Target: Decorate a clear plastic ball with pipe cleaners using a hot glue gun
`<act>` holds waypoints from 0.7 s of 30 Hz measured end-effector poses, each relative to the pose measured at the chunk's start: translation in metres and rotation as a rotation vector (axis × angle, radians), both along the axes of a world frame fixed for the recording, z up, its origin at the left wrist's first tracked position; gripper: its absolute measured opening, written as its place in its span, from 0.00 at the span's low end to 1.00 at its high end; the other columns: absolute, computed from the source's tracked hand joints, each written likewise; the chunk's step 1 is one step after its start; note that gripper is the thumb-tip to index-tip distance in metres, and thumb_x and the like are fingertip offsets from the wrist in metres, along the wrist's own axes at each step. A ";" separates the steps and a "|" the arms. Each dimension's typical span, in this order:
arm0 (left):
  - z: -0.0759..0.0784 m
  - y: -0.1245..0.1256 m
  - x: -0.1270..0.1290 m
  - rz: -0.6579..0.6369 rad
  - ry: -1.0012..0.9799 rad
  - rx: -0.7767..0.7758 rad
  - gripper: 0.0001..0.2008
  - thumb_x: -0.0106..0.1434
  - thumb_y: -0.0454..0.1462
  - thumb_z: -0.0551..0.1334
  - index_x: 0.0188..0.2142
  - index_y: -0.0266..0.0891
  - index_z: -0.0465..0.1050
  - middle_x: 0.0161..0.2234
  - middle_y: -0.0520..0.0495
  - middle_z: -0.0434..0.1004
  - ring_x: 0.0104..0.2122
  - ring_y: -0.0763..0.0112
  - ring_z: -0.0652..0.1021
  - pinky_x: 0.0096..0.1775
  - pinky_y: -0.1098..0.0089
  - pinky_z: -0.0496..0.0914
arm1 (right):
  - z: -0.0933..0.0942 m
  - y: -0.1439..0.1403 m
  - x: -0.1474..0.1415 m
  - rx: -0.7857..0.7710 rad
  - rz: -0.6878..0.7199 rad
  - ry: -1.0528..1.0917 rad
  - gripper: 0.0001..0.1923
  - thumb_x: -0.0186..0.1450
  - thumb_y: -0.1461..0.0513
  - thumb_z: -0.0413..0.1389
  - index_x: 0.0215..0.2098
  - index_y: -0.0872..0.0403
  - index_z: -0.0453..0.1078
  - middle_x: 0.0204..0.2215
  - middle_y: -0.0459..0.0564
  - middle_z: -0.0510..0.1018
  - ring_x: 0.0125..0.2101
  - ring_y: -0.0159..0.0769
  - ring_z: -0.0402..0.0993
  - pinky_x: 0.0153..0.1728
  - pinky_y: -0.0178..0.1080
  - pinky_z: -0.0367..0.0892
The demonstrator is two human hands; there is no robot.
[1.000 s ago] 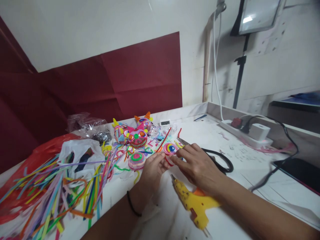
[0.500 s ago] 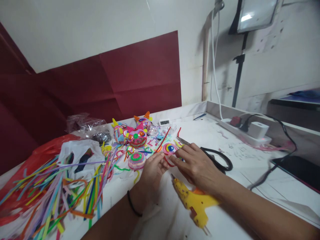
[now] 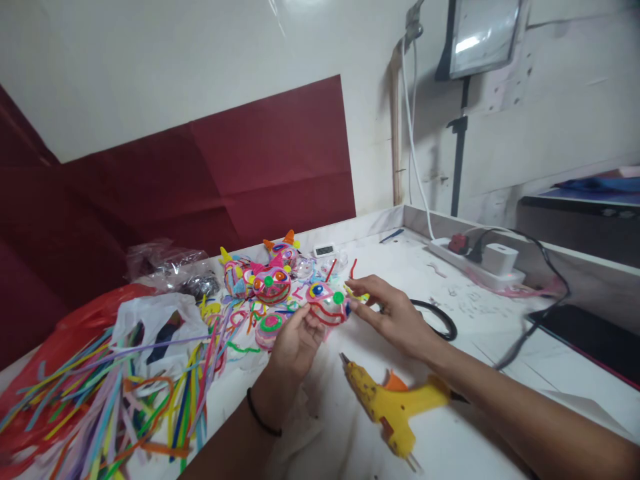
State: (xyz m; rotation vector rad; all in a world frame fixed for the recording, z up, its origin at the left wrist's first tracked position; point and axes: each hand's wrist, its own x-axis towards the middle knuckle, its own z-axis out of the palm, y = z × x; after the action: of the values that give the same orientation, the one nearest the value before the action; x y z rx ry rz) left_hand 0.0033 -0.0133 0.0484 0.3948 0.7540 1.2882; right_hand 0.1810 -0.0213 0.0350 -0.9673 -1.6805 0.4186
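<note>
My left hand [image 3: 299,340], a black band at its wrist, is closed on the lower left of a pipe-cleaner face ornament [image 3: 327,312]. This ornament has a blue-and-yellow eye, a green nose and a red mouth line. At its right edge, the fingers of my right hand [image 3: 395,313] are spread, one fingertip at the blue eye there. Below both hands lies a yellow hot glue gun [image 3: 383,407], nozzle toward the ornament. Black-handled scissors [image 3: 445,327] lie behind my right hand, their blades hidden. A round pink-and-green piece [image 3: 270,328] rests beside my left hand.
Finished-looking cat-face ornaments [image 3: 271,283] stand behind, near a small digital display [image 3: 324,250]. Loose pipe cleaners [image 3: 115,400] and plastic bags [image 3: 155,317] cover the left side. At right are a power strip [image 3: 465,263], its cables and a dark flat device [image 3: 585,343].
The face ornament has been raised and turned, so its nose and mouth now show. My right hand has moved off its top to its right edge. The view has shifted slightly.
</note>
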 end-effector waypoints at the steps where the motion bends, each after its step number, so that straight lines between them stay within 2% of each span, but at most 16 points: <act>1: 0.003 0.000 -0.001 0.018 -0.017 -0.015 0.16 0.66 0.28 0.53 0.22 0.34 0.66 0.15 0.55 0.64 0.15 0.82 0.68 0.23 0.79 0.68 | 0.000 0.003 -0.001 -0.075 0.026 0.049 0.15 0.63 0.61 0.55 0.47 0.54 0.70 0.42 0.54 0.76 0.39 0.40 0.74 0.39 0.45 0.70; 5: 0.014 0.001 -0.002 0.062 -0.058 -0.032 0.16 0.66 0.28 0.53 0.22 0.34 0.67 0.15 0.56 0.63 0.15 0.83 0.67 0.22 0.80 0.68 | 0.003 0.010 -0.008 -0.342 0.147 0.231 0.22 0.58 0.61 0.58 0.51 0.55 0.67 0.43 0.54 0.76 0.39 0.39 0.75 0.40 0.45 0.71; 11: 0.029 0.005 0.002 0.088 -0.074 0.014 0.15 0.66 0.28 0.53 0.23 0.35 0.67 0.15 0.56 0.64 0.15 0.82 0.68 0.22 0.80 0.69 | 0.020 0.006 -0.011 -0.489 0.247 0.518 0.28 0.54 0.62 0.62 0.53 0.54 0.65 0.38 0.51 0.75 0.36 0.37 0.75 0.36 0.43 0.72; 16: 0.041 0.008 0.010 0.107 -0.092 0.039 0.15 0.67 0.28 0.53 0.23 0.36 0.66 0.15 0.56 0.64 0.15 0.82 0.68 0.23 0.80 0.68 | 0.027 0.007 -0.010 -0.593 0.368 0.796 0.25 0.50 0.67 0.64 0.45 0.54 0.67 0.31 0.45 0.75 0.31 0.34 0.76 0.30 0.36 0.71; 21: 0.051 0.008 0.025 0.065 -0.173 0.053 0.13 0.67 0.30 0.53 0.26 0.35 0.67 0.16 0.55 0.66 0.16 0.82 0.69 0.23 0.80 0.68 | 0.025 0.013 -0.009 -0.571 0.459 0.889 0.17 0.48 0.66 0.66 0.35 0.55 0.69 0.25 0.43 0.76 0.31 0.35 0.78 0.28 0.34 0.71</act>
State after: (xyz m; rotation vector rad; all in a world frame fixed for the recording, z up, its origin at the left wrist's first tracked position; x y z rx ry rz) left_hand 0.0287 -0.0054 0.0997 0.2987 0.5922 1.3864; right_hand 0.1722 -0.0085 0.0600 -0.6056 -0.9374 1.4551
